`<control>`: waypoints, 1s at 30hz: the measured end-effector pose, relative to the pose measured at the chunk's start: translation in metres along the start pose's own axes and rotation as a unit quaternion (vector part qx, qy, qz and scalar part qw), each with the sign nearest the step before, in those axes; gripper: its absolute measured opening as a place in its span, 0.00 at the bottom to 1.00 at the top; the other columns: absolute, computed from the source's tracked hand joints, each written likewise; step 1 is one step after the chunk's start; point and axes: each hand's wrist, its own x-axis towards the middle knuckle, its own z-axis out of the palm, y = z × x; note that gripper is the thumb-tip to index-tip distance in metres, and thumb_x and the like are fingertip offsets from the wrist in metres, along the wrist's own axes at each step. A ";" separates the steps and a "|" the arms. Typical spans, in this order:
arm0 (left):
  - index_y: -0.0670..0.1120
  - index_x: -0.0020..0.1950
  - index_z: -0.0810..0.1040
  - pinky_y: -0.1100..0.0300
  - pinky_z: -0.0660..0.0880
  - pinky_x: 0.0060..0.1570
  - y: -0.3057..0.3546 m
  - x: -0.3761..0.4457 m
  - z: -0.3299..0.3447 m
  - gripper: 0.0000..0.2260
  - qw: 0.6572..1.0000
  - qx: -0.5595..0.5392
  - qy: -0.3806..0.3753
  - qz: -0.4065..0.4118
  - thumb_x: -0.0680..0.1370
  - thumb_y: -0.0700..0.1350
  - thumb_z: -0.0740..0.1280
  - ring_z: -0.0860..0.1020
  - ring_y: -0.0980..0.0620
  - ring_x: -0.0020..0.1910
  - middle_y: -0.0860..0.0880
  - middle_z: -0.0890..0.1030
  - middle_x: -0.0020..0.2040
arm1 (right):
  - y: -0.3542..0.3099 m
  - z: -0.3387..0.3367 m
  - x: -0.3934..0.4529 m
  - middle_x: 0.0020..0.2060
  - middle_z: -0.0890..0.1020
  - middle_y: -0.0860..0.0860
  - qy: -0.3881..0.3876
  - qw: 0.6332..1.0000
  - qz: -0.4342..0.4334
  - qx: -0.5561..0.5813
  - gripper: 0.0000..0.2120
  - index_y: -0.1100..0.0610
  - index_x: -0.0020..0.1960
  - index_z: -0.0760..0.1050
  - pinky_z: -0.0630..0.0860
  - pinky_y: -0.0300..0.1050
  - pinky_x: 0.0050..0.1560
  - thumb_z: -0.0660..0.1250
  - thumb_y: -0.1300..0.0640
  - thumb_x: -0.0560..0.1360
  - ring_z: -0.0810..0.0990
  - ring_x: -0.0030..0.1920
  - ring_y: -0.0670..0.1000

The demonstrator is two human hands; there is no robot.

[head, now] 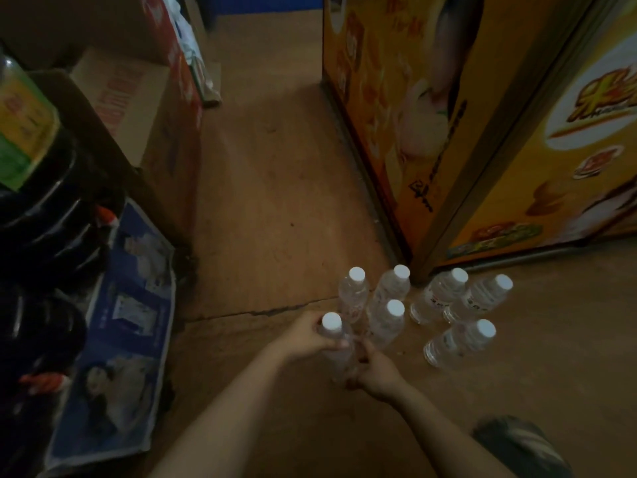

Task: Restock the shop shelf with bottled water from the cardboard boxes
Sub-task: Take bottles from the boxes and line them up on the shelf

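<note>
On floor (275, 201), 7 water btls (458, 339), 1 btl (336, 343) in left hand (305, 334) & right hand (377, 374)

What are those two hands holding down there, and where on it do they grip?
One water bottle. The left hand grips it just below the white cap; the right hand holds its lower body. The other bottles stand untouched on the floor.

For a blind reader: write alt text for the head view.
Both hands, left hand and right hand, grip one water bottle above a brown floor. Six more white-capped bottles stand by an orange cabinet.
</note>
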 end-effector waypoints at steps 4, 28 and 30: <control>0.48 0.58 0.80 0.59 0.77 0.57 0.029 -0.021 -0.031 0.18 1.000 -0.028 -0.001 0.000 0.69 0.47 0.76 0.80 0.58 0.54 0.53 0.83 0.53 | -0.020 0.001 -0.011 0.59 0.76 0.49 -0.011 1.000 -0.026 -0.005 0.43 0.48 0.71 0.61 0.77 0.55 0.59 0.78 0.61 0.63 0.75 0.62 0.54; 0.51 0.48 0.82 0.52 0.75 0.57 0.492 -0.406 -0.317 0.05 0.941 -0.183 0.282 0.050 0.74 0.49 0.71 0.81 0.52 0.53 0.52 0.84 0.49 | -0.513 -0.113 -0.366 0.43 0.81 0.43 -0.031 0.956 -0.267 -0.119 0.24 0.45 0.48 0.71 0.80 0.36 0.38 0.79 0.56 0.57 0.81 0.44 0.42; 0.50 0.50 0.82 0.53 0.75 0.57 0.508 -0.436 -0.330 0.08 0.927 -0.190 0.319 0.058 0.72 0.48 0.73 0.81 0.51 0.54 0.51 0.84 0.51 | -0.542 -0.107 -0.392 0.43 0.81 0.43 -0.042 0.948 -0.293 -0.118 0.23 0.45 0.47 0.71 0.80 0.37 0.38 0.79 0.55 0.58 0.81 0.43 0.42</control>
